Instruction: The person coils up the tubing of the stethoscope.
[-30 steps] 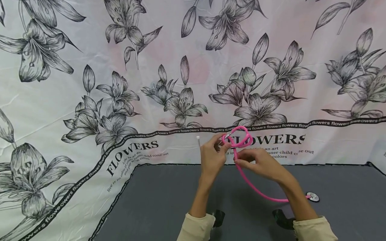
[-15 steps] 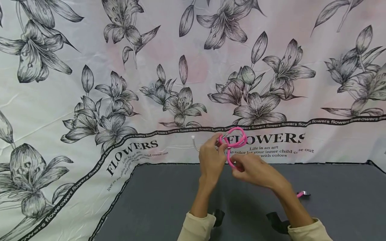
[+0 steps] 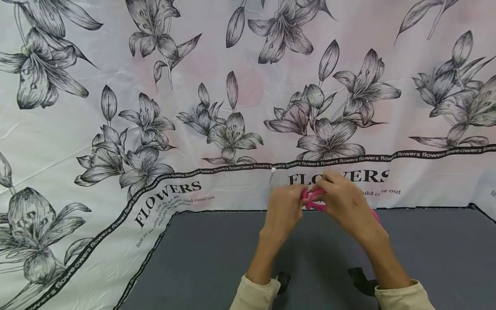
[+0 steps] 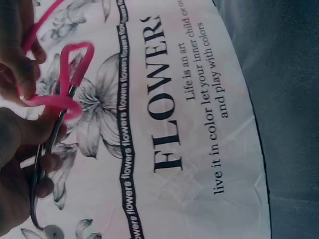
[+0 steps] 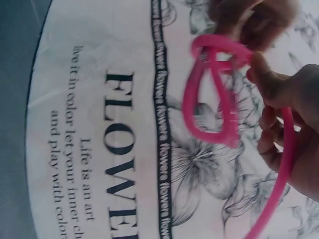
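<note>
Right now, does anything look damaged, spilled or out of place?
No spill or damage shows. On the flowered cloth, the right "FLOWERS" has its last S cut off, perhaps by a fold. The pink stethoscope wraps around itself.

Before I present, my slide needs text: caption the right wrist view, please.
The right hand pinches looped pink tubing, the left hand close by, flower-printed fabric behind.

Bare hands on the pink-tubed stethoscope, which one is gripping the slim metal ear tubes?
The left hand: its fingers curl round the slim metal ear tubes, whereas the right hand pinches the flexible pink tubing.
</note>
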The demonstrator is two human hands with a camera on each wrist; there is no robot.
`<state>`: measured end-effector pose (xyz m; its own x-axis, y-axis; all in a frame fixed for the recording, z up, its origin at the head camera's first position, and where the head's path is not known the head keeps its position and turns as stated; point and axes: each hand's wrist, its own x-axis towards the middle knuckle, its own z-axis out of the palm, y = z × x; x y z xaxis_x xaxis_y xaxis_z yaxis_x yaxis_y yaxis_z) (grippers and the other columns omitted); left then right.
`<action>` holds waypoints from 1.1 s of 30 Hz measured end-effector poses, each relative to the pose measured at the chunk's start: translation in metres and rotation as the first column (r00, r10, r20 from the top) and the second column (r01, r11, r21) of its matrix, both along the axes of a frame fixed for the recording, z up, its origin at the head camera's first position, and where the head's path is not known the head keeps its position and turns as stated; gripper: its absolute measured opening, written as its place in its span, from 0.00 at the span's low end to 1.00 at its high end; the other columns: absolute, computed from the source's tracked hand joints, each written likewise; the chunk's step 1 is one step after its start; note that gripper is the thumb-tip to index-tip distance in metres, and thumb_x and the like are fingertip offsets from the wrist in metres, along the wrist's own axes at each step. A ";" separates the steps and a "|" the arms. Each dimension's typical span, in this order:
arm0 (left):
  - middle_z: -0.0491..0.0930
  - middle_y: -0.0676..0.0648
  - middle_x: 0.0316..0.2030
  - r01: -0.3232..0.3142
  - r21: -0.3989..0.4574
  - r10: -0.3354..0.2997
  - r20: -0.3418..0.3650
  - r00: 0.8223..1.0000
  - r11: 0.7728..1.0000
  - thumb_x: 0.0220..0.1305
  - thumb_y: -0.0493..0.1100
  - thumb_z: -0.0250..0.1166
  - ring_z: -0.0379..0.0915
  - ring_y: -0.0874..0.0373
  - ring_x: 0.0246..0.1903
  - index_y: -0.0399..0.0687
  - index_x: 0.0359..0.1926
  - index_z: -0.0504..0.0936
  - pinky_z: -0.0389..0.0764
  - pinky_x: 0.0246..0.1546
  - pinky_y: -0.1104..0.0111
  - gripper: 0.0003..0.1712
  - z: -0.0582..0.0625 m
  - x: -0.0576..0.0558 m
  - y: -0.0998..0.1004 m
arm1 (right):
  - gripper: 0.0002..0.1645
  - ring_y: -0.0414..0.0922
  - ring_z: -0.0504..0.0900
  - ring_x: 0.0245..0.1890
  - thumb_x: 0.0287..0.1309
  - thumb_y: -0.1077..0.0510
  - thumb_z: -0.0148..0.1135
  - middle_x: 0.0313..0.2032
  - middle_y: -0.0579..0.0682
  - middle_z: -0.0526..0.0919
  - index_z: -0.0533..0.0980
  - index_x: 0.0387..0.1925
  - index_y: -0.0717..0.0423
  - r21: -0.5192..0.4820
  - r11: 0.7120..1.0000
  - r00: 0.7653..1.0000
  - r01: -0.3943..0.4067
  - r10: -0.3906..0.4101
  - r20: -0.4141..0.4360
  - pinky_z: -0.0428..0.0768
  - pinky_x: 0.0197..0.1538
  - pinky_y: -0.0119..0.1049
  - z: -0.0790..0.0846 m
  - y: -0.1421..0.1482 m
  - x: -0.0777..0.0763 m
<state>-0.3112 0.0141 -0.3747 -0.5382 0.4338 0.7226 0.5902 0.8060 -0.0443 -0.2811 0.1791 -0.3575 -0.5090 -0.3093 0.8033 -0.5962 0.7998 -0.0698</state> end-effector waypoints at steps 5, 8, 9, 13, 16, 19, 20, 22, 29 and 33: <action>0.91 0.55 0.35 0.065 -0.055 -0.063 0.038 0.997 0.996 0.62 0.45 0.76 0.84 0.62 0.32 0.50 0.50 0.89 0.79 0.37 0.72 0.15 0.004 0.004 -0.002 | 0.12 0.45 0.78 0.33 0.45 0.75 0.78 0.31 0.49 0.80 0.87 0.31 0.60 -0.101 0.995 1.000 -0.025 0.024 -0.008 0.78 0.36 0.41 -0.005 0.003 -0.007; 0.91 0.56 0.38 0.074 -0.087 -0.069 0.068 0.995 0.993 0.66 0.44 0.73 0.84 0.62 0.33 0.52 0.53 0.89 0.79 0.37 0.72 0.15 0.006 0.005 -0.005 | 0.10 0.45 0.79 0.31 0.48 0.73 0.77 0.30 0.49 0.83 0.87 0.31 0.59 -0.136 0.991 0.999 -0.003 0.010 0.049 0.79 0.34 0.39 -0.006 0.001 -0.006; 0.91 0.56 0.39 0.074 -0.106 -0.066 0.075 0.995 0.992 0.67 0.44 0.72 0.85 0.63 0.34 0.53 0.55 0.88 0.78 0.38 0.72 0.16 0.006 0.005 -0.006 | 0.09 0.44 0.79 0.29 0.48 0.72 0.77 0.29 0.49 0.84 0.87 0.32 0.59 -0.146 0.989 0.997 0.004 0.007 0.071 0.79 0.33 0.38 -0.006 0.001 -0.005; 0.90 0.59 0.41 0.070 -0.202 -0.056 0.071 0.996 0.977 0.70 0.42 0.67 0.85 0.65 0.39 0.58 0.63 0.84 0.74 0.36 0.74 0.21 0.008 0.006 -0.010 | 0.09 0.43 0.75 0.27 0.50 0.72 0.76 0.27 0.49 0.84 0.88 0.33 0.59 -0.170 0.985 0.992 0.036 -0.016 0.123 0.74 0.31 0.35 -0.005 0.000 -0.002; 0.89 0.59 0.46 0.094 -0.230 -0.071 0.106 0.992 0.969 0.73 0.41 0.61 0.84 0.65 0.45 0.58 0.69 0.80 0.70 0.37 0.73 0.25 0.010 0.007 -0.011 | 0.09 0.40 0.72 0.26 0.49 0.72 0.76 0.26 0.49 0.83 0.89 0.34 0.59 -0.198 0.979 0.992 0.045 -0.021 0.121 0.72 0.30 0.33 -0.004 0.001 -0.001; 0.88 0.57 0.51 0.144 -0.211 -0.109 0.171 0.979 0.967 0.76 0.40 0.53 0.83 0.64 0.50 0.54 0.72 0.76 0.71 0.42 0.72 0.26 0.010 0.008 -0.013 | 0.09 0.39 0.69 0.24 0.49 0.72 0.76 0.25 0.48 0.82 0.89 0.33 0.59 -0.212 0.976 0.993 0.046 -0.023 0.112 0.70 0.29 0.32 -0.004 0.002 -0.001; 0.88 0.57 0.52 0.164 -0.194 -0.127 0.190 0.974 0.967 0.78 0.40 0.51 0.83 0.63 0.50 0.53 0.72 0.76 0.72 0.43 0.71 0.26 0.010 0.008 -0.013 | 0.09 0.39 0.69 0.24 0.49 0.72 0.77 0.25 0.48 0.81 0.89 0.33 0.60 -0.214 0.976 0.994 0.044 -0.021 0.111 0.70 0.29 0.32 -0.004 0.002 -0.001; 0.88 0.55 0.54 0.192 -0.164 -0.156 0.209 0.965 0.968 0.79 0.42 0.49 0.83 0.62 0.52 0.52 0.72 0.76 0.73 0.46 0.71 0.26 0.010 0.008 -0.014 | 0.08 0.39 0.70 0.24 0.49 0.72 0.76 0.25 0.49 0.81 0.89 0.33 0.60 -0.216 0.975 0.993 0.043 -0.018 0.115 0.70 0.29 0.32 -0.004 0.003 -0.001; 0.89 0.56 0.51 0.204 -0.205 -0.179 0.135 0.975 0.957 0.76 0.54 0.62 0.84 0.64 0.50 0.51 0.65 0.82 0.73 0.45 0.70 0.24 0.009 0.003 -0.016 | 0.10 0.43 0.80 0.23 0.52 0.68 0.77 0.28 0.53 0.89 0.88 0.38 0.61 -0.229 0.972 0.979 0.045 0.002 0.201 0.71 0.27 0.31 -0.004 0.005 -0.002; 0.89 0.58 0.42 0.239 -0.182 -0.212 0.157 0.965 0.954 0.73 0.53 0.67 0.83 0.67 0.42 0.52 0.67 0.80 0.71 0.43 0.72 0.26 0.010 0.001 -0.019 | 0.17 0.41 0.84 0.22 0.51 0.67 0.79 0.29 0.57 0.91 0.82 0.42 0.59 -0.296 0.955 0.963 0.012 0.068 0.260 0.71 0.23 0.30 -0.003 0.008 -0.002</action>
<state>-0.3102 -0.0048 -0.3651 -0.4958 0.6816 0.5382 0.7667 0.6345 -0.0973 -0.2834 0.1874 -0.3604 -0.7096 -0.0984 0.6977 -0.5456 0.7034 -0.4556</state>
